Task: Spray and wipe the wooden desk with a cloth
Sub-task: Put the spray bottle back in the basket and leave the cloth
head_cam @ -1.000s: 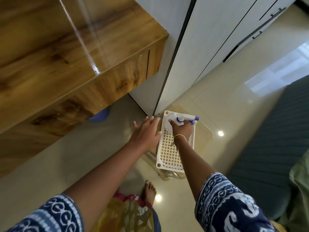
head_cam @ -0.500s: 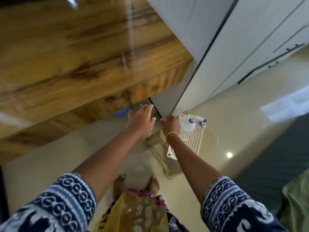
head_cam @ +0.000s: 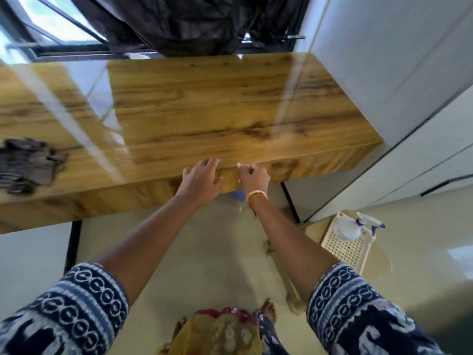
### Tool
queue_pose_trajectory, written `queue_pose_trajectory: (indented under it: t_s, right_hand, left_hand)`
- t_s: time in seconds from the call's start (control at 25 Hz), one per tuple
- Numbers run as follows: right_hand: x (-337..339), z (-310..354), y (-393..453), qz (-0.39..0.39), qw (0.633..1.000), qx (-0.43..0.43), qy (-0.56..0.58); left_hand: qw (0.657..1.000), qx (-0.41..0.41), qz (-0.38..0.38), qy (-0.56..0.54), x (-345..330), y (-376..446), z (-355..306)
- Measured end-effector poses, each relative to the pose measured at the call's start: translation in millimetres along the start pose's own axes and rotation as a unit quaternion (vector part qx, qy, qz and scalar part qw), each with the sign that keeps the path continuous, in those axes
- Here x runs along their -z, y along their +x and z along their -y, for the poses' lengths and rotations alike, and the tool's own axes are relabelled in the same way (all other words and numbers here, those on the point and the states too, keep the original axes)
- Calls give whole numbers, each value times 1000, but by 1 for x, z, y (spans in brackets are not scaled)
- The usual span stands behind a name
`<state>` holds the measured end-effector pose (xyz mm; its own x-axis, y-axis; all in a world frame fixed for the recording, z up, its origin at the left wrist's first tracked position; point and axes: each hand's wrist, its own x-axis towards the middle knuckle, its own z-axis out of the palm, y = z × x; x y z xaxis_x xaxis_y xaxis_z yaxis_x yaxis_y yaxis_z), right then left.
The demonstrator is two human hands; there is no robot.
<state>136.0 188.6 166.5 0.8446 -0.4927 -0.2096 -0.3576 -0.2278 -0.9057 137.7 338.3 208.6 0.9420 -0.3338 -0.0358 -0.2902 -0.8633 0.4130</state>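
Wooden desk (head_cam: 230, 106), glossy and golden-brown, with both hands raised at its front edge.

Left hand (head_cam: 201, 181) hovered at the desk's front edge with fingers spread and relaxed, gripping nothing; right hand (head_cam: 253, 176), gold bangles at the wrist, was just beside it with fingers loosely curled — whether it pinched anything could not be told through the blur. Dark grey crumpled cloth (head_cam: 27, 165) lay on the desk top near its left front edge, well apart from both hands. White spray bottle with a purple trigger (head_cam: 354, 228) lay in a white perforated plastic basket (head_cam: 343, 248) on the floor — below the desk's right end, beside the pale cabinet (head_cam: 409, 98).
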Motion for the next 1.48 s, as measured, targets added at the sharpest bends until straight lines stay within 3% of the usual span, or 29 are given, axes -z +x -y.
queue_pose_trajectory:
  t_s: [0.24,0.48,0.64,0.76,0.92,1.0,1.16,1.32,1.48]
  right_hand:
    - [-131,60,-59,84,995,41,13]
    - [-247,123,-93,163,981,103,-5]
    - [-308,160,-91,203,968,133,-68]
    - [-350,191,-83,287,914,200,-206]
    - [-403,212,-84,355,779,287,-429]
    - [-426,210,-84,368,763,273,-456]
    - [-443,210,-84,385,778,246,-431]
    - [-434,206,-86,394,843,169,-326]
    - [-392,191,-83,362,918,70,-144]
  left_hand:
    - [998,52,-39,-2,75,-52,122]
    - [983,164,-85,-12,128,-81,223]
    - [972,187,-136,-49,162,-78,269]
    - [962,228,-139,-52,184,-63,315]
    - [926,364,-83,-57,200,-47,371]
    - [899,424,-54,-98,203,-43,387]
    - [892,427,-76,-128,204,-33,408]
    - [861,425,-99,-262,205,-29,410]
    - [808,389,-57,-438,201,-38,383]
